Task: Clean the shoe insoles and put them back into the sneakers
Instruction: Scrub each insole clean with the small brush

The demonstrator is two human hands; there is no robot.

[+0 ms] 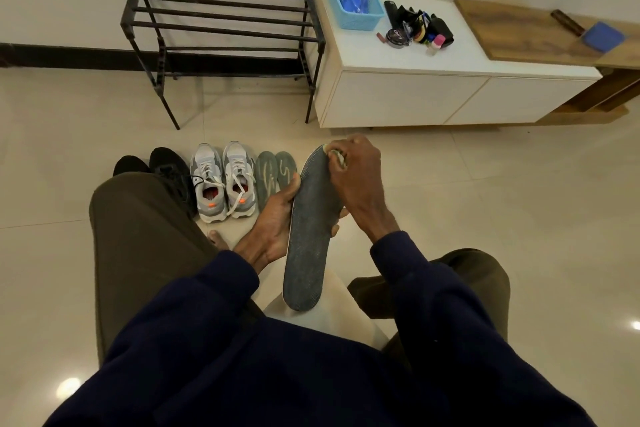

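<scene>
From the head view, a row of footwear stands on the tiled floor [485, 201]: black shoes [169, 165], grey sneakers [225, 180] with loose white laces and open mouths, and grey-green sandals [273, 172]. Behind them a black metal shoe rack [221, 21] stands against the wall. Just beside it is a white cabinet [450, 94], whose tabletop carries a blue basket [360, 15], a round polish tin [398, 37] and a cluster of bottles [433, 29].

The person's left knee [138, 218], in olive trousers, covers part of the black shoes, and the left grip [273, 218] hides the near ends of the sandals. What the basket contains is hard to make out. A blue item [604, 36] lies on the wooden surface far right; what it is cannot be told.

The dark grey insole [308, 246] is held upright between the knees, outside the sneakers, heel end low over the pale seat [332, 295]. The left grip curls around its left edge at mid-length, thumb on the upper face, with fingertips showing at the right edge. The right grip [353, 177] is curled closed on a small pale wad [337, 158], pressed to the insole's toe end.
</scene>
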